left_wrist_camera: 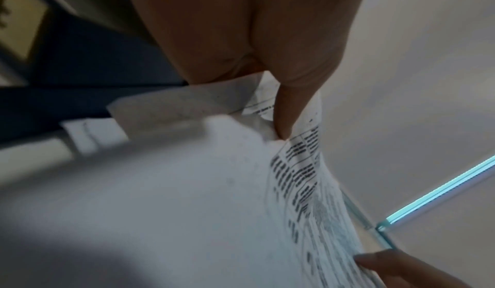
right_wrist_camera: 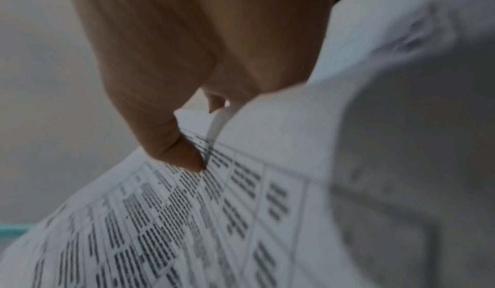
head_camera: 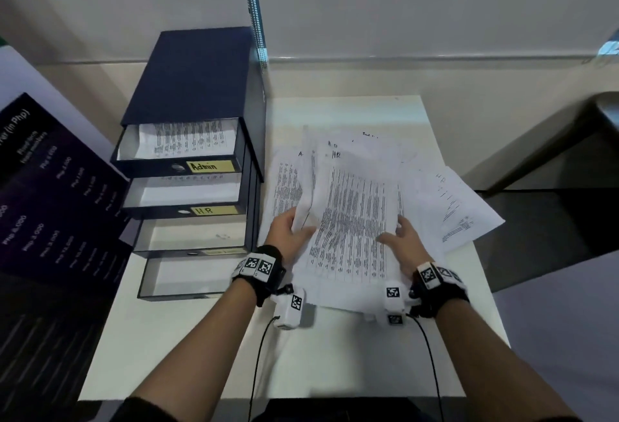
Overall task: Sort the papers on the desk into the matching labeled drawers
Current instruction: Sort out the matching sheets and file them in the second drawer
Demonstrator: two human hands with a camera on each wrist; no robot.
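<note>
A printed sheet marked "HR" (head_camera: 351, 207) is lifted above a loose spread of papers (head_camera: 462, 207) on the white desk (head_camera: 187, 348). My left hand (head_camera: 291, 230) pinches its left edge; in the left wrist view the thumb (left_wrist_camera: 286, 110) presses the sheet (left_wrist_camera: 302, 165). My right hand (head_camera: 402, 237) grips the right edge, thumb on top (right_wrist_camera: 171, 144) of the printed table (right_wrist_camera: 187, 218). The dark blue drawer unit (head_camera: 194, 86) stands at left with all drawers pulled out: "Admin" (head_camera: 211, 166) holds a sheet, "HR" (head_camera: 214, 210) below it.
Two lower drawers (head_camera: 187, 274) jut toward me near my left forearm. A dark printed board (head_camera: 50, 203) leans at far left. A metal pole (head_camera: 254, 9) rises behind the unit. The desk's right edge drops to a dark floor (head_camera: 552, 237).
</note>
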